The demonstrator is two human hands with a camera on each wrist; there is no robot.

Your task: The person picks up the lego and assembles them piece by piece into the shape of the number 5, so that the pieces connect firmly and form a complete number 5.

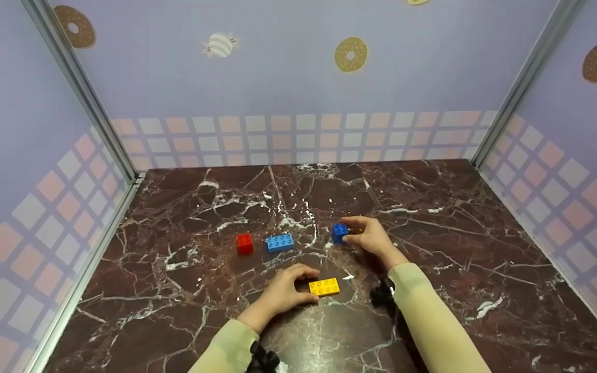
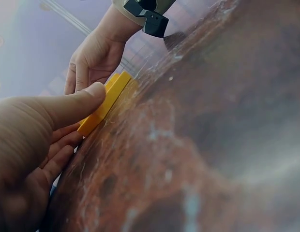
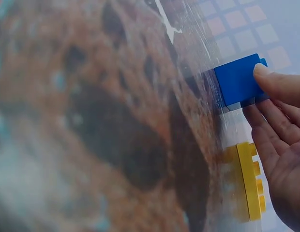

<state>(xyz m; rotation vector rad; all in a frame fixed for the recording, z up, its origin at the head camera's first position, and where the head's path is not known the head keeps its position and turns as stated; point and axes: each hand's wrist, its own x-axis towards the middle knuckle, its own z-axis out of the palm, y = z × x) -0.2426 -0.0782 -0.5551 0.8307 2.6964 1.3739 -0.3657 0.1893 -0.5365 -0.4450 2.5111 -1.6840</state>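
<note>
My left hand (image 1: 285, 291) curves around the left end of a flat yellow toy building brick (image 1: 324, 286). Its thumb overlaps the brick's side in the left wrist view, while a gap shows between index finger and brick in the head view. A dark blue square brick (image 1: 339, 233), studs up, is pinched at its right side by my right hand (image 1: 373, 237), thumb on the near face and index finger beyond. Partly hidden behind that hand in the head view is another yellow brick (image 3: 249, 183), lying flat with its studs up.
To the left stand a small red brick (image 1: 244, 244) and a light blue rectangular brick (image 1: 280, 242). Dark red marble-patterned table (image 1: 174, 321) carries everything. Lilac patterned walls (image 1: 288, 83) enclose it at the back and both sides.
</note>
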